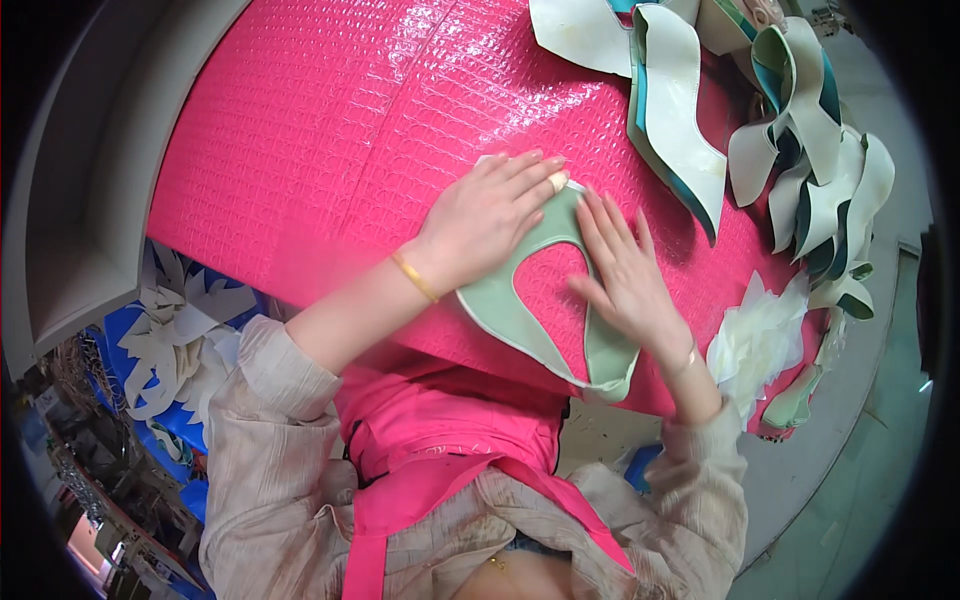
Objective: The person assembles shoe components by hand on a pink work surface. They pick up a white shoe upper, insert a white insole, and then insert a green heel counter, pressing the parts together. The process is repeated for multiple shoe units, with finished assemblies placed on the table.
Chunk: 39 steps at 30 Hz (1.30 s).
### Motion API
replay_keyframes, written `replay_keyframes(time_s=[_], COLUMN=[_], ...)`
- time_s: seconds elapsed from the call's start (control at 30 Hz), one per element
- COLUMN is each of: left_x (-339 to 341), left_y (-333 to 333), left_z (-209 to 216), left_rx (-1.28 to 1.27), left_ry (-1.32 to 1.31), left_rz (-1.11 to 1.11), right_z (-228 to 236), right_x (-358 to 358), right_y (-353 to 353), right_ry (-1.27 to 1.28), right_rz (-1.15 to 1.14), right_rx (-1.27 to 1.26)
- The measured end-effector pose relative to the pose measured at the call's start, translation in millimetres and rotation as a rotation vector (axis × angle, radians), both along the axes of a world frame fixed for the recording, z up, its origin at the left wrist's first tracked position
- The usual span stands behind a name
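A pale green shoe upper [497, 307] lies on the glossy pink table cover [310, 130], its wide opening showing the pink beneath. My left hand [488, 215] presses flat over its upper left part, with the fingers stretched out and hiding that area. A whitish wrap sits on one fingertip. On the upper's right side rests my right hand [628, 268], fingers extended and thumb apart over the opening. The upper's near end curls at the table's front edge.
White shoe uppers with teal lining [683, 110] are piled at the far right. A stack of thin whitish sheets [757, 335] lies near the right edge, beside another pale green piece [792, 402]. Pale scraps [185, 320] fill a blue container at left; a grey shelf [95, 170] borders the table.
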<state>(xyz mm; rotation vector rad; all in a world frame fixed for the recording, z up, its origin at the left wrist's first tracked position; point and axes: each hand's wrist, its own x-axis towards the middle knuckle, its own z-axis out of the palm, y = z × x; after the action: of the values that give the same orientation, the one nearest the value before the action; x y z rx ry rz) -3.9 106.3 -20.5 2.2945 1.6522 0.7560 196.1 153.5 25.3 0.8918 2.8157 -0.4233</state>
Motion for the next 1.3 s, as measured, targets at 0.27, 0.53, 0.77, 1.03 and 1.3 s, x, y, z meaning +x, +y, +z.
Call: replay_keyframes(time_s=[0.27,0.53,0.77,1.03,1.3], left_x=[-75.4,-65.0,-32.1,-18.7,-3.3], left_y=[-45.3,-43.5,-52.3,-56.0,-46.1], left_z=[26.1,36.2,20.3,38.3,47.1], left_rx=[-0.291,-0.424,-0.577,-0.347,-0.148], left_ry=[-0.132,-1.562,-1.872,-1.907,-1.787], left_rz=[-0.217,0.22,0.126,0.417,0.412], right_z=[39.6,91.8,51.1,43.7,44.6], right_x=[6.9,0.2,21.4,-55.0,-77.4], right_y=[11.8,-83.0,-41.5,-90.8,-67.7], right_ry=[0.122,0.484,0.827,0.305,0.46], right_rz=[-0.006,-0.307,-0.617,-0.349,-0.43], right_rx=[-0.103,-0.488,-0.266,-0.174,-0.463])
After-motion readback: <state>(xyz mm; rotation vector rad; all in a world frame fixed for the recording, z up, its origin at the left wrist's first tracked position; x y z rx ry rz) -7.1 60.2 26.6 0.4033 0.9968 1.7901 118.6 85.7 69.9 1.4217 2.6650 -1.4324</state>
